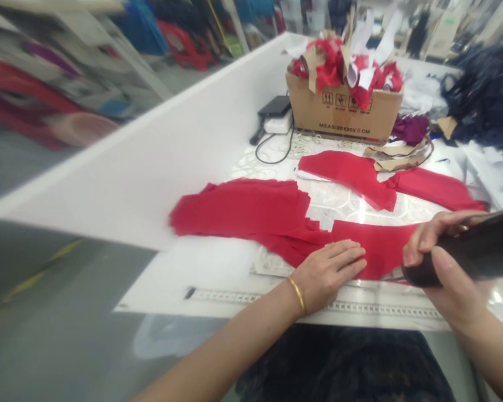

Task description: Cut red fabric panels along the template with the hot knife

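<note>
Lightly pressed: thin red cloth [238, 209] on a white table [129, 173]

The left hand [329, 273], a gold bangle [297, 296] at its wrist, lies flat and palm-down on the red cloth, its fingers close together. Just apart from it, the right hand [440, 251] curls around a dark, glossy tool [478, 248], thumb and fingers wrapped on its rounded black body. Exactly what kind of tool it is, I can't tell from here. Its lower end sits at the cloth's edge.

The cloth is matte and soft, cut into pieces with stepped, jagged edges. A broad piece spreads left of the hands, a curved one runs beneath them, and two more lie beyond. Under them is a white sheet [331, 204] printed with looping lines. A long graduated strip [318, 304] runs along the table's near side.

Farther off stands a cardboard box [343, 111] marked "MEAS: 30X30X5 CM", overflowing with crumpled red scraps [329, 67] and torn white paper. A flat black device [276, 106] sits on its left, trailing a looped cable [274, 151]. To its right lie a wad of purple fabric [411, 128] and a rumpled heap of dark navy cloth [478, 95].
</note>
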### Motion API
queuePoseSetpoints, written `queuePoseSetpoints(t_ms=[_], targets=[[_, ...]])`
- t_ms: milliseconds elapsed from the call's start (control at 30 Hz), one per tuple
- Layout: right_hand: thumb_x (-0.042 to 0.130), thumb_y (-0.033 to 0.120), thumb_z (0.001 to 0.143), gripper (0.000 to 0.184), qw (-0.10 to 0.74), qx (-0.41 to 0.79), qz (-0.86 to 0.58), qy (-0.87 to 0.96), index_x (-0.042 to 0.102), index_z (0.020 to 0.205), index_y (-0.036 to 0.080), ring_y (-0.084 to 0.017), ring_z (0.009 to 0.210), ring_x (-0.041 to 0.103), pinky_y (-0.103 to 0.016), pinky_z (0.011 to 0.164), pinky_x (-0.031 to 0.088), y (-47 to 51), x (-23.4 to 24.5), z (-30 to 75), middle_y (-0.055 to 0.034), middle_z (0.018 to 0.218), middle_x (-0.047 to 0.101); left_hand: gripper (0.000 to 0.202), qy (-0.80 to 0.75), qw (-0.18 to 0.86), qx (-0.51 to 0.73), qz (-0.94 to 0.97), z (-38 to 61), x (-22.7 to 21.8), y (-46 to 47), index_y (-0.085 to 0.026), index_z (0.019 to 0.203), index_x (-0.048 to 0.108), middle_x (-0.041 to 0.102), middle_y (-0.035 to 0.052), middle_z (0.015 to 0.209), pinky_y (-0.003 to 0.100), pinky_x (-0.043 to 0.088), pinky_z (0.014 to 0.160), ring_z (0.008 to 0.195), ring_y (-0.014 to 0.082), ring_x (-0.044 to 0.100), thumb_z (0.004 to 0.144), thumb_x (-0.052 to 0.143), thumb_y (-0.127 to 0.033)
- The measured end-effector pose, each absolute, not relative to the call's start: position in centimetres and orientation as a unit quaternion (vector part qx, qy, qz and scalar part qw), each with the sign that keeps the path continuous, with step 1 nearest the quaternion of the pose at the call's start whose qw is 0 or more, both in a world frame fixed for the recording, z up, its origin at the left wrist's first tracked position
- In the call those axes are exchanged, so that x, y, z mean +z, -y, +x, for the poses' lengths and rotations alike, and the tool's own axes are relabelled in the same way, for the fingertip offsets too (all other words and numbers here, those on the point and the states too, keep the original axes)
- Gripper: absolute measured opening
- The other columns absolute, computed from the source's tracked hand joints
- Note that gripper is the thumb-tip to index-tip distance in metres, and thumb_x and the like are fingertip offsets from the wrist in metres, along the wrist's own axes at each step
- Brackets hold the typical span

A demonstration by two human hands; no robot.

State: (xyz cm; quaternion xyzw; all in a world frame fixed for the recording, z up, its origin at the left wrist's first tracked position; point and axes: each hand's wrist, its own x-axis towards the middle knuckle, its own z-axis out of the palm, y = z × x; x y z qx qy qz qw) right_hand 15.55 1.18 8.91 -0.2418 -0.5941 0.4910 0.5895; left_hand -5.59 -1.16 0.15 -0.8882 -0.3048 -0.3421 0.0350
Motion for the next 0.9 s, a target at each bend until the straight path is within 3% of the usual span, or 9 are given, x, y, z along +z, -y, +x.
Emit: queuePoseSetpoints(t_ms=[333,600,900], targets=[[0.068,0.017,0.094,0.017,0.596,0.459,-0.257,0.607,0.059,0.105,0.027,-0.013,0.06,0.063,-0.03,0.056,0.057,-1.2,8.4,16.5,0.0042,0.081,0.06,0.034,0.3,0.029,-0.338,-0.892,-5.6,0.2,1.1,-0.012,0.118,0.065,0.076,0.0134,0.116,0.042,0.063,0.102,0.117,0.0233,0.071,0.096,0.042,0.0],[0.073,0.026,0.092,0.016,0.606,0.44,-0.295,0.593,0.062,0.103,0.026,-0.013,0.057,0.06,-0.029,0.054,0.055,-1.2,9.3,18.7,0.0034,0.074,0.06,0.039,0.3,0.016,-0.337,-0.892,-5.9,0.4,1.2,-0.012,0.123,0.063,0.075,0.014,0.119,0.043,0.062,0.104,0.122,0.0246,0.069,0.093,0.043,0.003],[0.073,0.023,0.091,0.017,0.618,0.421,-0.306,0.59,0.06,0.102,0.025,-0.013,0.057,0.061,-0.029,0.053,0.058,-1.1,8.6,19.9,0.0043,0.077,0.059,0.03,0.299,0.049,-0.34,-0.89,-5.9,0.7,1.5,-0.01,0.116,0.066,0.076,0.0136,0.116,0.042,0.062,0.103,0.116,0.025,0.071,0.097,0.045,0.001]])
